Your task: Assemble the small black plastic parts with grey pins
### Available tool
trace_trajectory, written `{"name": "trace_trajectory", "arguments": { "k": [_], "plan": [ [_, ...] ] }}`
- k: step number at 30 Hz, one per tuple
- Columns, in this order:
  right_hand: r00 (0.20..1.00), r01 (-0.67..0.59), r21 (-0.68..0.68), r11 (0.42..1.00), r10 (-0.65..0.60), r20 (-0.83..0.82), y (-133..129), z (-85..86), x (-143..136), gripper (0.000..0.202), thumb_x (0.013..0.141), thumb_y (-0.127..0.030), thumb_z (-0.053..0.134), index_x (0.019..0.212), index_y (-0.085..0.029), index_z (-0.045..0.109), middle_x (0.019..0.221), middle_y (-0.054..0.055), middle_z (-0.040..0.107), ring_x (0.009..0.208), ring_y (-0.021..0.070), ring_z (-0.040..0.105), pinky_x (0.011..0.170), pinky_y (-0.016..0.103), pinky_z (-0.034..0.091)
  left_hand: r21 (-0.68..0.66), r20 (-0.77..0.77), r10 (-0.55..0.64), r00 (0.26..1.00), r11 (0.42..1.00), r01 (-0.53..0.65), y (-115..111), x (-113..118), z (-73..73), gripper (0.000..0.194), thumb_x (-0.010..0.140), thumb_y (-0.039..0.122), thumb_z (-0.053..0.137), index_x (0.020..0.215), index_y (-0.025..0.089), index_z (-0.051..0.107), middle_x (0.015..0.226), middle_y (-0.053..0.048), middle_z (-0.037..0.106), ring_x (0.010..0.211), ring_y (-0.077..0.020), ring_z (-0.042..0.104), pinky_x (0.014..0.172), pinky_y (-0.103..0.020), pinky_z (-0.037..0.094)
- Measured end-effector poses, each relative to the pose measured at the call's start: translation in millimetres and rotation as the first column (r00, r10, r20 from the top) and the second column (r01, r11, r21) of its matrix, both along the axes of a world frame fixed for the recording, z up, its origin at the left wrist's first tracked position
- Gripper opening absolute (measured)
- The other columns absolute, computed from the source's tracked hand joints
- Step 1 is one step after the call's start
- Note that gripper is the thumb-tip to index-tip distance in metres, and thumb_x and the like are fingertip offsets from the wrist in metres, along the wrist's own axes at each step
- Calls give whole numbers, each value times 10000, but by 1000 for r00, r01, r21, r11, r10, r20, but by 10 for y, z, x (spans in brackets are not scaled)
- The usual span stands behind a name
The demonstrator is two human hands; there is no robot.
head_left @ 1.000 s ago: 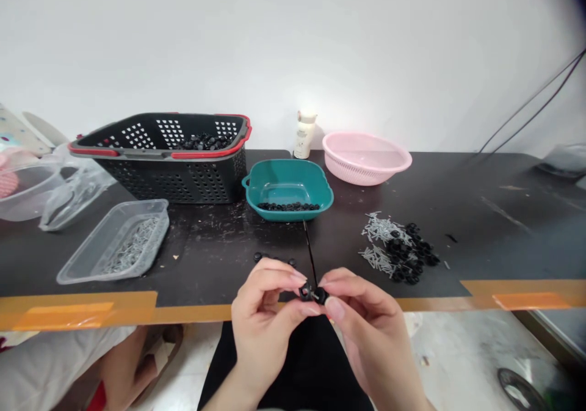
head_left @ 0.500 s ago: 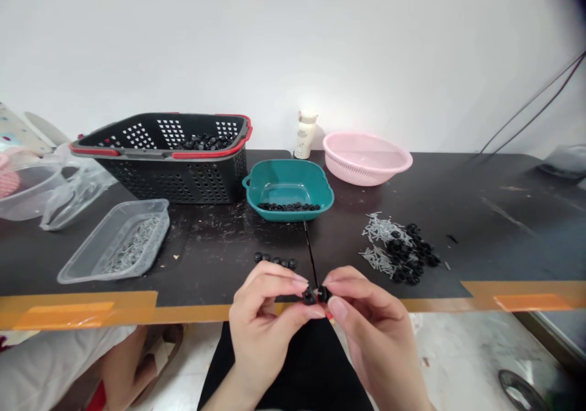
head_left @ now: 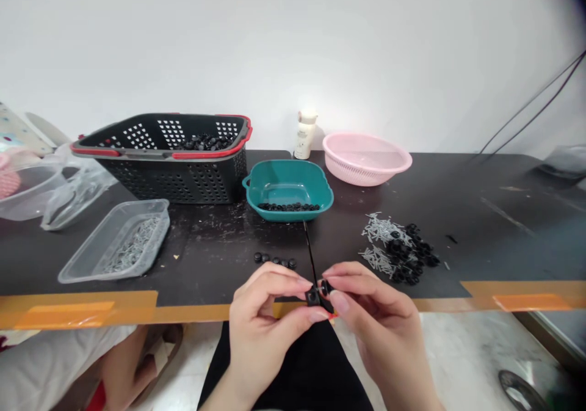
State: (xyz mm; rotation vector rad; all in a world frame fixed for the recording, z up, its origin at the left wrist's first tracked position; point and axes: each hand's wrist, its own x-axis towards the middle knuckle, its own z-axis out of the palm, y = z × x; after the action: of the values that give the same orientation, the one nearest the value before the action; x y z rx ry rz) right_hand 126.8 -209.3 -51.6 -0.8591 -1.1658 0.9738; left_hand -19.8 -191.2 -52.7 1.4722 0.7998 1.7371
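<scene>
Between thumb and fingers of my left hand (head_left: 270, 316) is pinched a small square black plastic part (head_left: 313, 297). My right hand (head_left: 373, 307) grips a small round black plastic part (head_left: 326, 287) right beside it; whether the two parts touch I cannot tell. A bit of red shows under the fingertips, its source mostly hidden. Just beyond my left hand a short row of small black round pieces (head_left: 276, 261) lies on the table. To the right of my right hand are a heap of grey pins (head_left: 381, 232) and a pile of black round parts (head_left: 409, 255).
A teal basin (head_left: 290, 215) holding small black parts stands ahead. Left of it are a black basket (head_left: 183, 179) and a clear tray (head_left: 82, 258) of grey pins. A pink basin (head_left: 366, 170) and white bottle (head_left: 305, 135) stand at the back. Another person's arm (head_left: 123, 362) shows lower left.
The square part in my left hand has turned to show its face, and the round part in my right hand has tilted and shifted slightly upward. Both hands keep their grip.
</scene>
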Motion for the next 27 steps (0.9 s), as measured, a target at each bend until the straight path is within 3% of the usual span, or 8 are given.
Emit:
{"name": "trace_trajectory", "arguments": {
  "k": [20,27],
  "plan": [
    [995,-41,-59,997,35,-97,24,-17,-21,122,787,-172,770,830,-285,790,853,47,751,779,178,728,644,244,627,-97,-107,22,994,995,-32,-73,-23,37,161,726,107,793,842,208,743,808,-34,690,671,-140,665,600,-221,578],
    [991,-84,-55,995,77,-109,13,-29,-14,176,790,-131,763,848,-296,785,882,29,755,794,167,732,675,241,628,-74,-136,28,990,996,-38,-52,-41,6,179,719,130,816,862,216,751,804,-37,705,709,-161,681,624,-238,583]
  ]
}}
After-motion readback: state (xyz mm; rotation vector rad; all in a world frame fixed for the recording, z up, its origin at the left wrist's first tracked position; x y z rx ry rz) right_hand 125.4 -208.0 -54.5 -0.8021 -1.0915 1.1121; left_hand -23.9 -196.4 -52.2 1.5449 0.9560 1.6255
